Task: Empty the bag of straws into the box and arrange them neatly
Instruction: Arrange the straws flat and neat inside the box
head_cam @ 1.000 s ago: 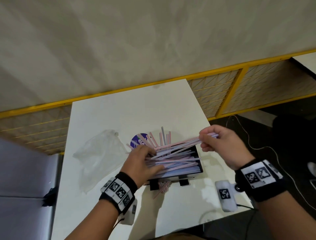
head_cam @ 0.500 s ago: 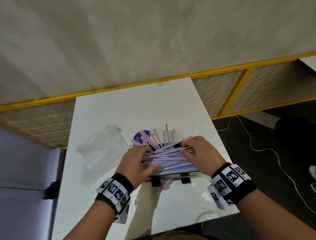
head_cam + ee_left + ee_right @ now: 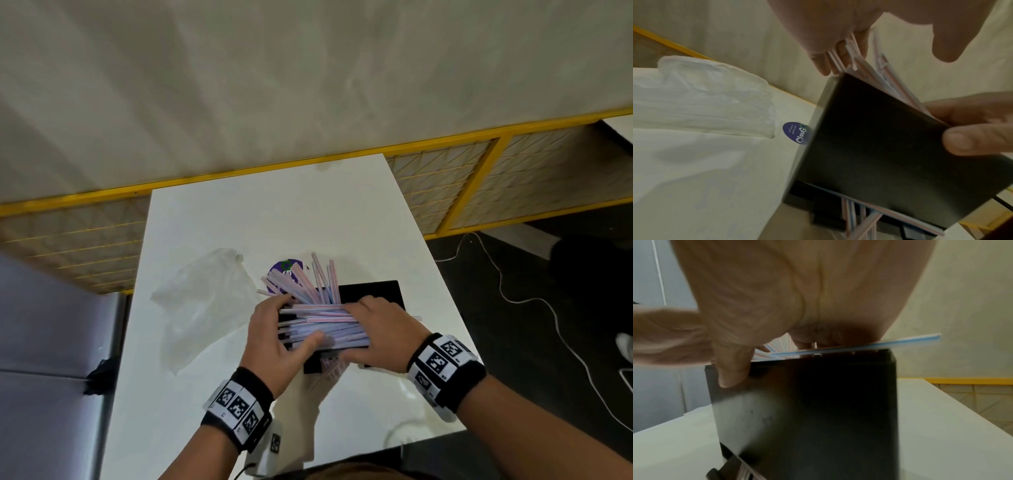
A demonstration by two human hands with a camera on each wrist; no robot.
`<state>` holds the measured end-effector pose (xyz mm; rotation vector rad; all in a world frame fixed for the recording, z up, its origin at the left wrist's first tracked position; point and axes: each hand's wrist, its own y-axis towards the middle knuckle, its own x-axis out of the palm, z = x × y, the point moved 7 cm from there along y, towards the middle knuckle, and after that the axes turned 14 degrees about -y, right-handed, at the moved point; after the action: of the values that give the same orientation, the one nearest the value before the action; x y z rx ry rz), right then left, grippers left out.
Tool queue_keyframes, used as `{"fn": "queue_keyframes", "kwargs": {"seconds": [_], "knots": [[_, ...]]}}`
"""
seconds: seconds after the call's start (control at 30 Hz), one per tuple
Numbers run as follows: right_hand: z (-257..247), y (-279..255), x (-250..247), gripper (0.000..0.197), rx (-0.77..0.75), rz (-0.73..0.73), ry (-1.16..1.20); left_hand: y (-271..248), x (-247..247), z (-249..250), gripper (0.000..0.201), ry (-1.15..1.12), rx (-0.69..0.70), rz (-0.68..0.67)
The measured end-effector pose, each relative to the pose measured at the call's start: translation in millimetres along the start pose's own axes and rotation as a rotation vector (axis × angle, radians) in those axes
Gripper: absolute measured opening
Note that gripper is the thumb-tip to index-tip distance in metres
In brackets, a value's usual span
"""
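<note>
A black box stands mid-table, heaped with pink, blue and white straws. My left hand grips the left ends of the bundle, fingers over the far side and thumb laid across the top. My right hand covers the right ends, fingers curled onto the straws, thumb down the box's front wall. Several straws fan upward at the back. One blue straw sticks out past the rim. A few straws poke out under the box. The empty clear bag lies to the left.
A purple round sticker lies on the white table behind the box. A yellow rail runs along the table's far edge. A white cable trails on the dark floor to the right. A grey panel borders the left.
My right hand brought a bunch of straws in from the right and set it on the pile, then settled over the right ends. The left hand stayed on the left ends.
</note>
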<state>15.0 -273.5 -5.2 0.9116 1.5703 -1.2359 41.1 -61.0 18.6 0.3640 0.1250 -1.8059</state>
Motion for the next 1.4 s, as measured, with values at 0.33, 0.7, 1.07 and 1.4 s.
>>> {"fn": "queue_keyframes", "kwargs": {"seconds": [0.33, 0.7, 1.07, 1.4], "knots": [[-5, 12, 5, 0.084, -0.045, -0.061, -0.041, 19, 31, 6, 0.042, -0.064, -0.020, -0.016], [-7, 25, 9, 0.084, -0.029, -0.050, 0.128, 36, 30, 0, 0.008, 0.261, 0.033, -0.139], [-7, 2, -32, 0.078, -0.021, 0.158, -0.085, 37, 44, 5, 0.018, 0.670, 0.172, -0.282], [-14, 6, 11, 0.113, -0.006, -0.045, -0.034, 37, 57, -12, 0.022, 0.907, -0.004, -0.453]]}}
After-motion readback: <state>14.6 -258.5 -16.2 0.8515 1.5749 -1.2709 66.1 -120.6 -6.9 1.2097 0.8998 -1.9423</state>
